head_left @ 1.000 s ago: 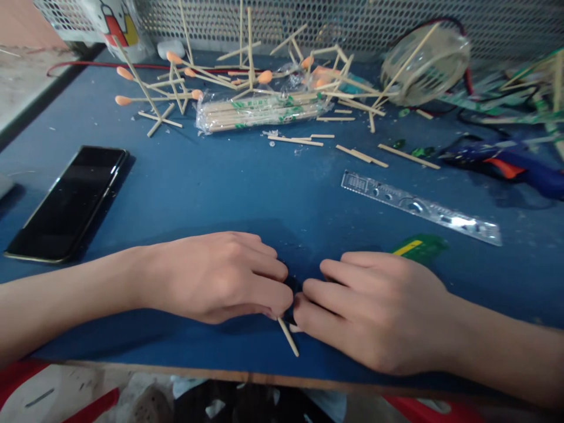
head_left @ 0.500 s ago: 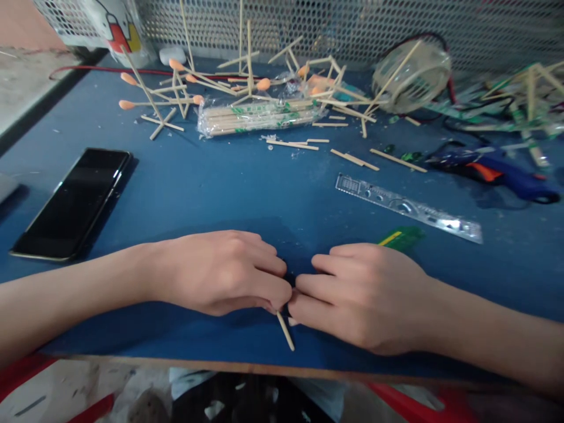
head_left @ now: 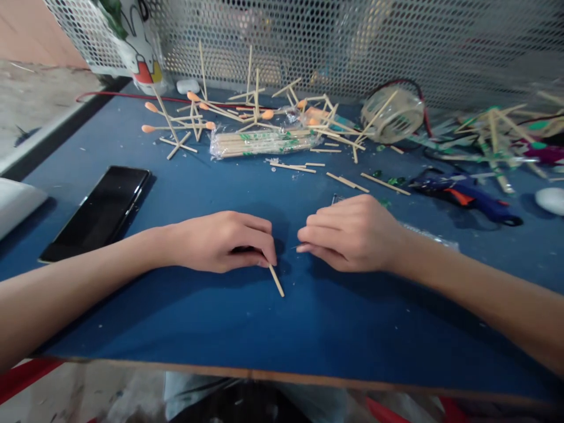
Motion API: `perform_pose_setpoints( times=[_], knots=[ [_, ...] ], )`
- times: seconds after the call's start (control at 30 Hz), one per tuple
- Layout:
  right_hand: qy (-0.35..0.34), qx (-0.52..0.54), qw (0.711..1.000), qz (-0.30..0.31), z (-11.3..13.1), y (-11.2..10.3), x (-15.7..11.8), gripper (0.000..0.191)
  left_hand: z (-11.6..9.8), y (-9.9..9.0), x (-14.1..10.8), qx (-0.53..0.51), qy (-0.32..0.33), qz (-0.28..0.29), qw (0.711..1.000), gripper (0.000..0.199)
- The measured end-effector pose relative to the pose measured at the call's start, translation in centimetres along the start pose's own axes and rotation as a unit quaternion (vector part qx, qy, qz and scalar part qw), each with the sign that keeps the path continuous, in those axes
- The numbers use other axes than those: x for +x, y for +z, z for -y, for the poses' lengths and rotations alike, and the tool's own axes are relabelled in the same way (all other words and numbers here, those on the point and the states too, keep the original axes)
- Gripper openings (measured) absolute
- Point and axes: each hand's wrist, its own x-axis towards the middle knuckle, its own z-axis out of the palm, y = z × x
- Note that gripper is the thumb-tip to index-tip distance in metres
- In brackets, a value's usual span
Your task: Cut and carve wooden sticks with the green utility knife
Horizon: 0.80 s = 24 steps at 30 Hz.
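Observation:
My left hand (head_left: 229, 241) pinches a short wooden stick (head_left: 277, 281), whose lower end points toward the table's front edge. To the right, apart from it, my right hand (head_left: 352, 235) is closed, with a thin tip of something too small to name at its fingertips. Under and behind my right forearm, a clear plastic ruler (head_left: 434, 236) is mostly hidden. Beyond my hands lie loose cut sticks (head_left: 293, 168) and a clear packet of sticks (head_left: 264, 143).
A black phone (head_left: 99, 214) lies at the left. Stick structures with orange tips (head_left: 176, 126), a roll of clear tape (head_left: 392, 114) and a blue glue gun (head_left: 473, 197) stand or lie farther back, before a perforated metal panel (head_left: 308, 47).
My hands have moved apart, and my right hand has shifted away from the stick and now covers much of the ruler. The camera view has shifted too.

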Motion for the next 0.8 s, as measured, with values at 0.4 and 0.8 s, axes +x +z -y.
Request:
perform_pose_setpoints(
  times=[0.4, 0.8],
  knots=[
    [-0.068, 0.021, 0.997, -0.008, 1.6, 1.6, 1.1, 0.023, 0.0, 0.5, 0.0, 0.039, -0.008, -0.007, 0.999, 0.019],
    [-0.055, 0.015, 0.998, 0.035, 1.8, 1.4, 1.1, 0.018, 0.0, 0.8, 0.0, 0.068, -0.016, -0.006, 0.998, 0.015]
  ],
)
